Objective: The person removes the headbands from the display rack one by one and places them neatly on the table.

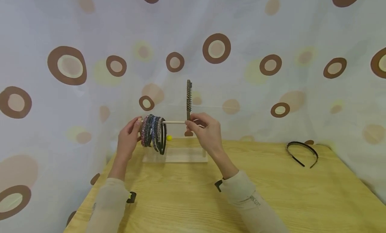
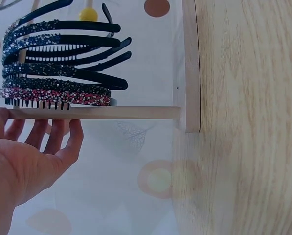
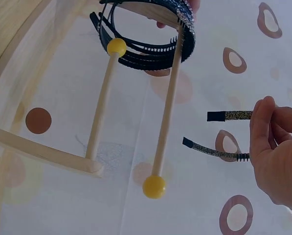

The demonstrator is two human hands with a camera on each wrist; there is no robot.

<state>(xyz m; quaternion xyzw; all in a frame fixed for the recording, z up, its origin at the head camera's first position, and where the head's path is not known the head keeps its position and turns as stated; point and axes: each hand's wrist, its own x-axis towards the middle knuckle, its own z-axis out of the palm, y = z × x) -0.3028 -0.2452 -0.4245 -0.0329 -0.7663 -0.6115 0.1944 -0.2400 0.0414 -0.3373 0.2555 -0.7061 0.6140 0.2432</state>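
Note:
A wooden headband stand (image 2: 136, 112) has a horizontal rod (image 1: 175, 122) with several glittery headbands (image 1: 152, 132) hung close together at its left part. My left hand (image 1: 128, 139) grips the top of the left upright, beside the outermost pink-and-silver headband (image 2: 53, 94). My right hand (image 1: 208, 130) pinches a dark, glittery headband (image 1: 189, 99) with small teeth, held edge-on near the rod's right end. In the right wrist view, the two tips of this headband (image 3: 238, 115) point toward the rod, apart from it. A yellow ball (image 3: 154, 186) caps the rod's free end.
Another black headband (image 1: 303, 152) lies at the right of the wooden table (image 1: 271, 192). The stand's base (image 1: 181, 158) rests near the table's back edge. A second rod with a yellow ball (image 3: 116, 47) belongs to the stand. A patterned curtain (image 1: 241, 32) hangs behind.

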